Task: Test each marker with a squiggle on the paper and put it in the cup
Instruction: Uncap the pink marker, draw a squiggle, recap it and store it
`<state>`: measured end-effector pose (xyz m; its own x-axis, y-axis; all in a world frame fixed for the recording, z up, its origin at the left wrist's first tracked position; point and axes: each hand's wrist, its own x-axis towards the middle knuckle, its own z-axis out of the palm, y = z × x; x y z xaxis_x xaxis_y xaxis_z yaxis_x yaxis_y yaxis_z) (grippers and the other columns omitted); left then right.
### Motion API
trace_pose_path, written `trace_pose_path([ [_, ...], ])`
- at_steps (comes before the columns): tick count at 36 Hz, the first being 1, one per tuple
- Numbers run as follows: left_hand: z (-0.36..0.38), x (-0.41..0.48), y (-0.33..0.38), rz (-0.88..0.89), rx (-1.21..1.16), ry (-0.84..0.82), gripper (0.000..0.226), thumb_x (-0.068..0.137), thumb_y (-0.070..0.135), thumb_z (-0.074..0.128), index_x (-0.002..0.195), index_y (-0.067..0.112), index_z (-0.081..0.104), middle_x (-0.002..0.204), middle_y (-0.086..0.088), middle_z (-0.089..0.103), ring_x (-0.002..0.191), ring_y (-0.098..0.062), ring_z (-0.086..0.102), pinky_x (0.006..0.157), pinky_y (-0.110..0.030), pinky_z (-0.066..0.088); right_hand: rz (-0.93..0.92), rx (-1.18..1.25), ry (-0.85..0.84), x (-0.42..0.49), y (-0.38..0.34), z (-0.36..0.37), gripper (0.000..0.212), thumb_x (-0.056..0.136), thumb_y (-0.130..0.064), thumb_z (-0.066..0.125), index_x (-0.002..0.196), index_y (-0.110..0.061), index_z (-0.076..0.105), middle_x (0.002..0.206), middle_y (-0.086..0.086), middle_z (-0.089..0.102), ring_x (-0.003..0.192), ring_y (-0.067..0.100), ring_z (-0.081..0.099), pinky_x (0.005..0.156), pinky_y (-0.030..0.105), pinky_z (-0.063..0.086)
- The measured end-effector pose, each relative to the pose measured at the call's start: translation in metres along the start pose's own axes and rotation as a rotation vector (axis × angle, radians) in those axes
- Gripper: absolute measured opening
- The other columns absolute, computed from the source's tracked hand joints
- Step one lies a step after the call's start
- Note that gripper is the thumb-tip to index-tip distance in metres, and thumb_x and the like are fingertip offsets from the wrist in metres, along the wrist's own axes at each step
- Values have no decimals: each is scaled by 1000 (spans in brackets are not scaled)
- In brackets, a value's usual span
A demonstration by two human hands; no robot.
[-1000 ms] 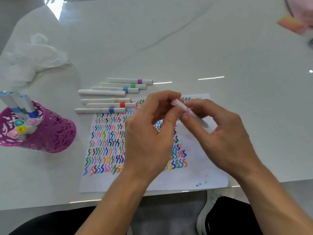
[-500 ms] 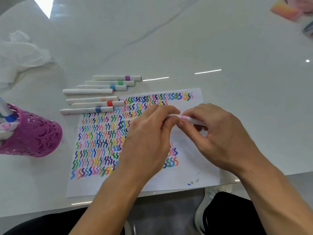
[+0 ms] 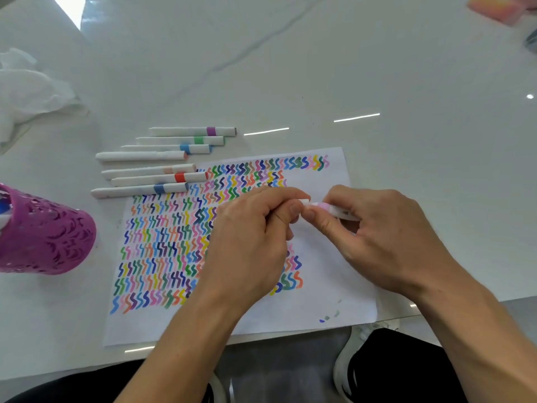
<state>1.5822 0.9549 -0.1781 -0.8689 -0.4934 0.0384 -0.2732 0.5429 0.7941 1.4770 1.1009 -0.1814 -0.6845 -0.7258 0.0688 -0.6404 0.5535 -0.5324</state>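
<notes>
Left hand (image 3: 250,242): its grip is narrow, with thumb and forefinger pinching the white end of the marker; the other fingers curl under the palm.
Right hand (image 3: 386,242): its grip holds the same marker by the barrel, thumb and fingers closed just beside the pink band.
Marker (image 3: 338,211): white with a pink band, roughly level and held between the 2 hands, over the right-centre of the paper. Whether its cap is on or off cannot be told.
Paper (image 3: 334,301): a white sheet lying flat at the near edge of the worktop, with rows of coloured squiggles across its left and upper parts and a bare strip on the right and at the bottom.
Cup (image 3: 49,237): purple with a pierced pattern, at the left edge of the view and well apart from the hands. Marker ends show in its mouth.
Loose markers (image 3: 180,177): 7 white markers lie side by side on the worktop, just beyond the paper's upper left corner, with the nearest ones reaching onto the sheet.
Worktop (image 3: 377,68): white and glossy, with a grey vein.
Tissue (image 3: 29,94): crumpled and white, at far left beyond the cup.
</notes>
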Motion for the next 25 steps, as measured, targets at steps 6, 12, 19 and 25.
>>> trace_pose_path([
  [6,1,1,1,-79,-48,115,17,99,25,61,107,31,75,81,20,68,74,-2,66,67,-14,51,113,303,-36,2,5,-4,6,103,-37,49,107,-38,45,70,-7,56,59,13,55,53,26,40],
  [12,0,3,2,-90,54,137,20,99,35,62,115,32,73,93,22,68,85,3,62,76,-8,46,161,501,99,9,10,-8,22,107,-22,56,106,-44,52,99,-11,71,82,11,66,70,27,54],
  [19,4,6,4,51,191,143,20,96,21,68,114,23,75,103,15,67,92,4,56,86,2,31,254,783,181,19,12,-8,33,104,-2,52,114,-25,74,100,-1,79,93,17,75,84,30,60],
  [25,14,8,-1,189,283,92,19,99,17,64,113,14,76,111,4,70,108,-13,56,97,-18,42,236,758,185,23,16,-4,23,87,-20,85,105,-28,72,83,-8,77,74,15,71,72,29,59],
])
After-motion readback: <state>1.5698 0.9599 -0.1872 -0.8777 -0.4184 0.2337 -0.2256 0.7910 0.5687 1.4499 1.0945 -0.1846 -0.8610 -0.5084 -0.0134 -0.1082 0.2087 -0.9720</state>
